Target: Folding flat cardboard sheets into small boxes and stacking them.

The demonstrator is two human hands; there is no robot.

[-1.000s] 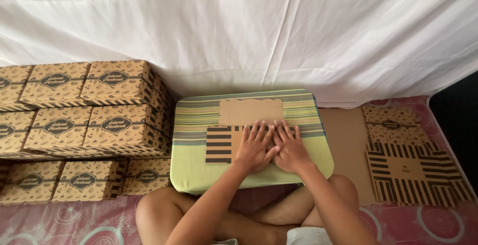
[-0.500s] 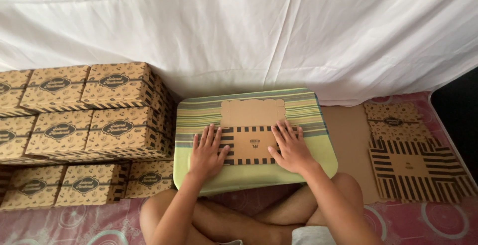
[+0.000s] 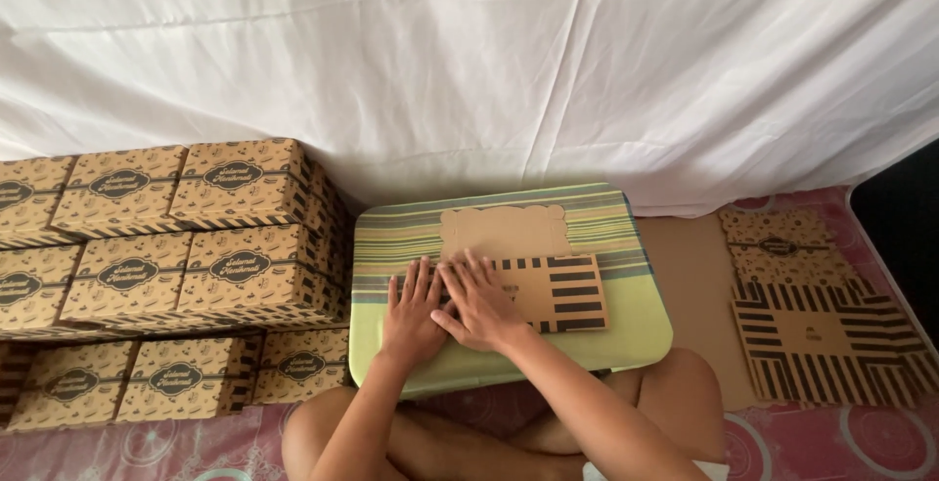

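A flat brown cardboard box blank (image 3: 548, 276) with black stripes lies on a green striped lap tray (image 3: 636, 329) over my crossed legs. My left hand (image 3: 411, 310) and my right hand (image 3: 479, 300) press side by side, fingers spread, on the left part of the blank. The blank's plain brown flap (image 3: 504, 230) points away from me. Neither hand grips anything.
Stacked folded brown boxes (image 3: 166, 246) with dark oval labels fill the left side. A pile of flat striped box blanks (image 3: 812, 315) lies on the right on a brown sheet (image 3: 690, 276). A white cloth (image 3: 489, 61) hangs behind. The floor mat (image 3: 861, 442) is pink.
My hands, spread apart on the blank half a second ago, have come together on its left part. The left side flap is now folded under my palms.
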